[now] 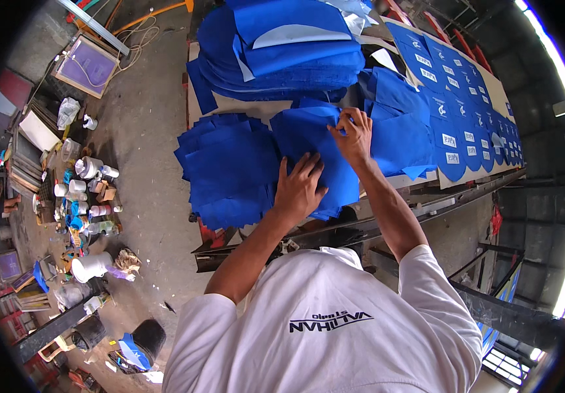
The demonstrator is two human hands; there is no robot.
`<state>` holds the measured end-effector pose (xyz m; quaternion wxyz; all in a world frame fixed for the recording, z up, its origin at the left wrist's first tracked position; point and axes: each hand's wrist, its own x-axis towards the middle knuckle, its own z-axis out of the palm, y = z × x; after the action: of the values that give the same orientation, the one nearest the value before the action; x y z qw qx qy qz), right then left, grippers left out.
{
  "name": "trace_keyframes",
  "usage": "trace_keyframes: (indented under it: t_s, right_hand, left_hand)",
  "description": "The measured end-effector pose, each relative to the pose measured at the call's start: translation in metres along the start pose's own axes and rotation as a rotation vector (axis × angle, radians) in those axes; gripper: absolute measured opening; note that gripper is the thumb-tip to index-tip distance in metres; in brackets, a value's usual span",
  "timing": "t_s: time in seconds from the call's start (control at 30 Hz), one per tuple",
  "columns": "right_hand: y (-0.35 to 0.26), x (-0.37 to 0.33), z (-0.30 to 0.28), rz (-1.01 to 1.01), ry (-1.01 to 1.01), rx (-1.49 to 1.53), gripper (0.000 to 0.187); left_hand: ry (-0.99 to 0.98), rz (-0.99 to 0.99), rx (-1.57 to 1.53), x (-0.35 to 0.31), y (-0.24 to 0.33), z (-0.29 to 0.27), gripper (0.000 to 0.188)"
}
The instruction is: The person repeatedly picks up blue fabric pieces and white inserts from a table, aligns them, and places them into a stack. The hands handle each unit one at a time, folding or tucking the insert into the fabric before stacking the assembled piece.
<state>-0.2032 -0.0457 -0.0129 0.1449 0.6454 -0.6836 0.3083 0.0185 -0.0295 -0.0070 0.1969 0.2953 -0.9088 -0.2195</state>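
My left hand (pixel 300 187) lies with its fingers spread on a stack of blue fabric pieces (pixel 305 128) in front of me. My right hand (pixel 353 137) is at the right side of that stack, fingers curled and thumb and forefinger pinched at the top piece. To the left, touching it, is another uneven pile of blue pieces (pixel 230 167). More blue pieces (pixel 400 134) overlap on the right, beyond my right wrist. A tall pile of rounded blue sheets (pixel 276 62) rises at the far side, with a pale underside showing on a folded one.
Blue panels with white prints (pixel 459 124) lie in rows along the long table at right. A metal rail (pixel 420 213) edges the table nearest me. Tubs and bottles (pixel 89 167), a framed screen (pixel 86 65) and a black bucket (pixel 149 337) stand on the floor at left.
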Motion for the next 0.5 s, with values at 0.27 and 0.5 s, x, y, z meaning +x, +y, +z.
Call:
trace_keyframes:
  t_s: [0.27,0.5]
  right_hand:
    - [-0.060,-0.011,-0.023,0.061,-0.328,0.288,0.027]
    - [-0.070,0.013,-0.054,0.278,-0.375,0.502,0.048]
  left_hand:
    - [-0.023,0.010,-0.044,-0.001,-0.013,0.007,0.051]
    - [0.245,-0.262,-0.743,-0.009,-0.029,-0.005,0.040]
